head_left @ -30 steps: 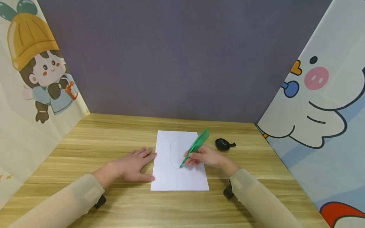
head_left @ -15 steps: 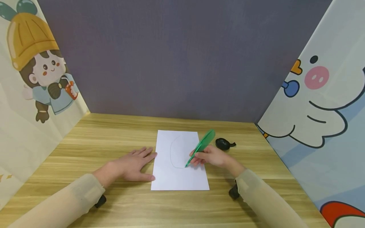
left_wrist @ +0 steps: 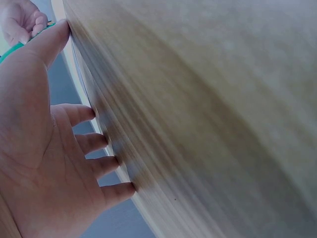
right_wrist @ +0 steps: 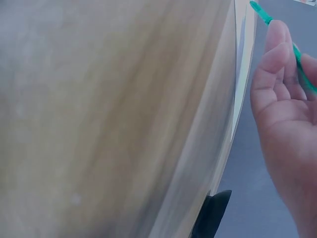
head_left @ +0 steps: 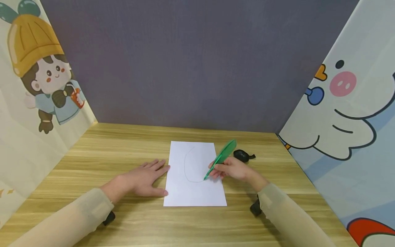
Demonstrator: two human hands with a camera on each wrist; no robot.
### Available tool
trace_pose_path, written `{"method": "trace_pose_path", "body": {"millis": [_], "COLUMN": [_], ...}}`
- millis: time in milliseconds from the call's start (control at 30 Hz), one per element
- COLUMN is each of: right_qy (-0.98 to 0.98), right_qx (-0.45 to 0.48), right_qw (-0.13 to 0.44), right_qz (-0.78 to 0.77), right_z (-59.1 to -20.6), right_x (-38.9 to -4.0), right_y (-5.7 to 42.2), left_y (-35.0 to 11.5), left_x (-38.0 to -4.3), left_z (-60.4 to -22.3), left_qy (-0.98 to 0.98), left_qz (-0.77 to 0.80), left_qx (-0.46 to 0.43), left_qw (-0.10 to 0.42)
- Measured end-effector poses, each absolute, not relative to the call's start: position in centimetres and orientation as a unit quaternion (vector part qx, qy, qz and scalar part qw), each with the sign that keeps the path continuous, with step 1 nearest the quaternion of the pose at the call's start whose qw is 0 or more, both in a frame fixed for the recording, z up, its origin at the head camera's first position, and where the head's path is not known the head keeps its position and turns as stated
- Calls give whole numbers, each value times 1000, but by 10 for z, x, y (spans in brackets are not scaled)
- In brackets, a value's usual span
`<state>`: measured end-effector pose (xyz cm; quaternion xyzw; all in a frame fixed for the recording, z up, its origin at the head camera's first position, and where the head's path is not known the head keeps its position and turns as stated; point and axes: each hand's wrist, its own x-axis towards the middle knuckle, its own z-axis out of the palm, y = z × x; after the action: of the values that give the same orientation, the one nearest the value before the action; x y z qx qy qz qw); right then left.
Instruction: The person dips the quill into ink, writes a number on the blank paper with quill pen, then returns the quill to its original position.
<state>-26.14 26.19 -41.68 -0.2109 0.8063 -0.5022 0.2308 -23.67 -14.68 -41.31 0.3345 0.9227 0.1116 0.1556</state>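
Note:
A white sheet of paper (head_left: 194, 195) lies on the wooden table, bearing a thin curved line that runs down its left part and along the bottom. My right hand (head_left: 231, 168) pinches a green feather-shaped pen (head_left: 224, 152), its tip on the paper at the right end of the line. In the right wrist view the pen (right_wrist: 261, 12) passes between the thumb and curled fingers (right_wrist: 277, 59). My left hand (head_left: 145, 180) rests with spread fingers on the table, its thumb and fingertips at the paper's left edge. The left wrist view shows these straight fingers (left_wrist: 119, 193) touching the surface.
A small black rounded object (head_left: 241, 155) with a short tail lies on the table (head_left: 123, 144), just beyond my right hand. A grey panel (head_left: 185, 68) stands behind the table. Printed cartoon panels rise on the left and right sides.
My right hand has moved to the right with the pen, and the drawn line has grown along the bottom to the right. My left hand and the paper have stayed still.

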Motion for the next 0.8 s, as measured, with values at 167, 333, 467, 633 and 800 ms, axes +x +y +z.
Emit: {"method": "trace_pose_path", "body": {"millis": [167,333,467,633,800], "right_qy": [812,816,815,813,810], "right_qx": [-211,-212,-213,-210,-206], "right_qw": [223,217,218,220,217], "right_qz": [-497,-492,-492,-497,-505], "right_z": [-416,-417,-418,-418,-419], "right_x": [-262,-264,-265,-266,-267], "right_y": [264,266,267,269,270], "left_y": [-147,-147,-147,-147,-147], "left_x": [-236,-237,-237,-238,-239], "left_z": [-413,-413,-414,-415,-416], "left_qy": [923,923,924,924,923], "left_qz": [110,111,112,111,113], "left_qx": [334,332,331,332,334], "left_qw": [154,157,157,155,154]}}
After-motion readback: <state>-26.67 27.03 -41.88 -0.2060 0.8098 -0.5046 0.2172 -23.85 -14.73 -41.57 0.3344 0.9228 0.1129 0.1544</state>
